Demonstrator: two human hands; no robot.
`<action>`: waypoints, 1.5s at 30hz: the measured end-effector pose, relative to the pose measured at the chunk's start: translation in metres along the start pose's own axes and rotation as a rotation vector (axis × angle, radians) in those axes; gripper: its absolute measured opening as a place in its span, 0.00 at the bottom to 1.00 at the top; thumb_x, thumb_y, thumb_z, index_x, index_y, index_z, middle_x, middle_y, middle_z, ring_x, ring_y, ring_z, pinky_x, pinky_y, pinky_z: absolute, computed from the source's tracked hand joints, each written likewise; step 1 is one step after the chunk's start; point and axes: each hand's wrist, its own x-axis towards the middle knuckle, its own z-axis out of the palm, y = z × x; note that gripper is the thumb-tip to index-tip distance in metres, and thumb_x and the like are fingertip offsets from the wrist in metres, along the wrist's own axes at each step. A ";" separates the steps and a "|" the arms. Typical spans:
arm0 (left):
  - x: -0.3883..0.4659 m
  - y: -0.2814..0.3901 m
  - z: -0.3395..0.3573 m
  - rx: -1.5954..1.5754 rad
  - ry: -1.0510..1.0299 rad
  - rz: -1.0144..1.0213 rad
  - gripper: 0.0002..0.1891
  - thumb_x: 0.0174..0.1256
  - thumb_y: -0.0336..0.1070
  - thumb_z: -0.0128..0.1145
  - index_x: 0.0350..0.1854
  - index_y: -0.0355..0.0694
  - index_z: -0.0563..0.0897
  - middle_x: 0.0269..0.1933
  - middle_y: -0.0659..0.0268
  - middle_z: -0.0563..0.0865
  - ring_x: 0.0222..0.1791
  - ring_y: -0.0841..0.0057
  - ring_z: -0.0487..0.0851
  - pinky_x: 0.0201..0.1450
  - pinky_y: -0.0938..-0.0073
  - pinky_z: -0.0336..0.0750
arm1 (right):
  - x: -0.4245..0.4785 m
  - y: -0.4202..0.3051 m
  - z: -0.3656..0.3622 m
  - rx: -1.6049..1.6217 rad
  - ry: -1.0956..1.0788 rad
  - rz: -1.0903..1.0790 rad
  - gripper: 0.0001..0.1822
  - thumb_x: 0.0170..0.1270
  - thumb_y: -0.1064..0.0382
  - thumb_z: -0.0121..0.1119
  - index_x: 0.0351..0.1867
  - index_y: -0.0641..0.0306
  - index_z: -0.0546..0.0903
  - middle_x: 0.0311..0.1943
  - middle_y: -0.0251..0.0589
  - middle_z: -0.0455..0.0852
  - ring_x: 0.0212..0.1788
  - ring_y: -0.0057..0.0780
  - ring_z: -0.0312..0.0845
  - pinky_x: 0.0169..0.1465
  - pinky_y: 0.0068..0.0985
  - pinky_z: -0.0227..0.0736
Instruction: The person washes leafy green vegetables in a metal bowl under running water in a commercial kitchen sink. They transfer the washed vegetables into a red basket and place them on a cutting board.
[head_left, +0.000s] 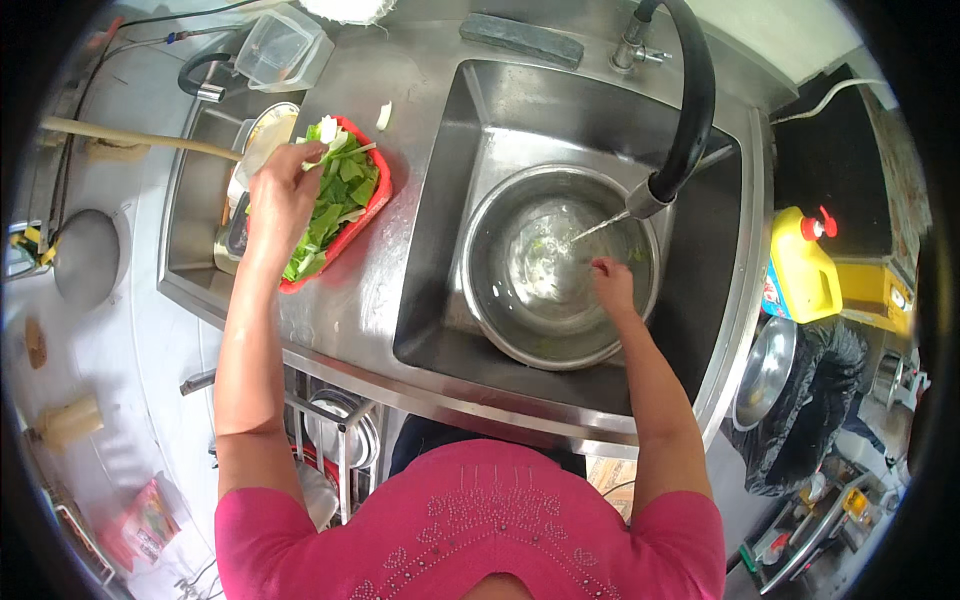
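My left hand (283, 196) is over a red plastic basket (384, 184) heaped with cut leafy greens (334, 214). Its thumb and index finger pinch a pale green piece at the pile's upper left. A round stainless steel basin (487, 330) stands in the large sink and holds water. Inside the basin's right side is my right hand (615, 286), fingers curled at the water; whether they grip anything is hidden. Small green bits (637, 255) float near it. From the black flexible faucet (694, 97) a thin stream of water runs into the basin.
A stray pale stem piece (384, 116) lies on the steel counter (360, 300). Behind the sink rests a grey sharpening stone (521, 40). To the left, a smaller sink (196, 232) holds dishes, with a clear plastic container (285, 49) behind. A yellow jug (802, 266) stands right.
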 end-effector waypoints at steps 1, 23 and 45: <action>0.012 0.004 0.008 0.014 0.009 0.069 0.11 0.54 0.24 0.57 0.41 0.37 0.81 0.36 0.60 0.84 0.33 0.73 0.83 0.39 0.75 0.76 | 0.005 -0.003 0.009 0.034 -0.008 -0.049 0.09 0.55 0.69 0.52 0.37 0.65 0.81 0.29 0.45 0.83 0.28 0.33 0.79 0.33 0.27 0.74; -0.081 0.064 0.345 0.359 -0.934 0.343 0.10 0.57 0.32 0.48 0.35 0.45 0.84 0.40 0.56 0.84 0.44 0.60 0.82 0.46 0.61 0.75 | -0.024 0.031 -0.038 -0.265 0.006 0.160 0.13 0.54 0.68 0.54 0.41 0.60 0.80 0.37 0.47 0.82 0.40 0.44 0.78 0.45 0.35 0.72; -0.081 -0.007 0.038 0.018 0.105 0.111 0.18 0.60 0.23 0.55 0.53 0.36 0.73 0.47 0.60 0.80 0.46 0.73 0.78 0.53 0.72 0.71 | -0.085 0.002 0.045 -0.416 -0.807 -0.336 0.06 0.44 0.66 0.56 0.23 0.64 0.81 0.29 0.52 0.82 0.32 0.48 0.78 0.36 0.40 0.72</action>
